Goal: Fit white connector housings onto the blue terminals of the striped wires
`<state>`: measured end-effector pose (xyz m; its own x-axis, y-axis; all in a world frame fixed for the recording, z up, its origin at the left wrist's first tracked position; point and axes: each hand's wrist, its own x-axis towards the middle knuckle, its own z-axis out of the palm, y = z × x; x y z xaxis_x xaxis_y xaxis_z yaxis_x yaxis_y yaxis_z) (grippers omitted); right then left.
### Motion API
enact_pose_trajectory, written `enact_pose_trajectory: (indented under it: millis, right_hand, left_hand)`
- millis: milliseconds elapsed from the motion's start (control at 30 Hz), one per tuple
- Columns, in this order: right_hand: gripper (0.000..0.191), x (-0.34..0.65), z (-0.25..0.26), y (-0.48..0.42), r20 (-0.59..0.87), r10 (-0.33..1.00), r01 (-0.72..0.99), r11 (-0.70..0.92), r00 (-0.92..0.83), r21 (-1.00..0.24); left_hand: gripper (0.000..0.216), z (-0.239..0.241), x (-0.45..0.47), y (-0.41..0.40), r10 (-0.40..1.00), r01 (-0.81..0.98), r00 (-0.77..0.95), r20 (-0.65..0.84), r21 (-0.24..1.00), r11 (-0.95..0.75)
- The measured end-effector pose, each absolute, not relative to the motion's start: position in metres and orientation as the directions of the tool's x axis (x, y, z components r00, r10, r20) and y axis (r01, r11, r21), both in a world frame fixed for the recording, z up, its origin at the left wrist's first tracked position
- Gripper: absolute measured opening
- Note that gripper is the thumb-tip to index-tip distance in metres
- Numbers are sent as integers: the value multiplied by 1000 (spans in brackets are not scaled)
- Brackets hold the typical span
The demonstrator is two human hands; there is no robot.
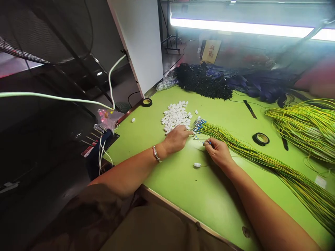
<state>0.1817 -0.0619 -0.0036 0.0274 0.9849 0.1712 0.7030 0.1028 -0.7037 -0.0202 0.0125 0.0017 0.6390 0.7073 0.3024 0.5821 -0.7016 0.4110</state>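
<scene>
My left hand [178, 139] is closed at the near edge of a pile of white plastic connector housings [176, 114], with a small white housing [194, 133] at its fingertips. My right hand [217, 150] pinches the end of a wire with a blue terminal [208, 142], its metal tip facing left. Just beyond both hands lie the blue-tipped ends [199, 124] of a bundle of yellow-green wires [240, 146], which runs off to the lower right. Nearer me, one white housing [197, 165] sits on the end of a short visible length of wire.
Black tape rolls [146, 102] [261, 139] lie on the green table [167, 188]. A second yellow-green coil [306, 129] is at right, near a dark blade-like strip [250, 109]. Dark cables with black connectors [204, 82] cover the back. A white panel [141, 42] stands back left.
</scene>
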Motion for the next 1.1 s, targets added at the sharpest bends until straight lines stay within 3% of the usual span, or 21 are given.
enact_pose_trajectory:
  millis: [100,167,267,367,633,1100]
  right_hand:
    - [26,181,1,-64,151,988,659,102,18,-745]
    - [26,179,6,-66,139,990,610,104,9,-786]
    - [26,173,13,-70,121,993,526,96,13,-845]
    - [26,168,16,-73,114,993,489,95,9,-867]
    - [26,166,14,-74,66,998,487,49,16,-872]
    - [26,168,12,-72,75,997,494,49,32,-868]
  left_hand:
    - [20,7,-22,7,828,452,511,231,747,-487]
    - [15,9,-21,2,871,239,489,47,953,-186]
    - [24,10,-18,-6,799,-76,578,-166,964,255]
    - [34,9,-15,-12,751,-192,611,-251,873,449]
    - [35,4,-13,-11,754,-304,601,-264,797,522]
    - [35,5,-11,-12,787,-266,582,-205,867,422]
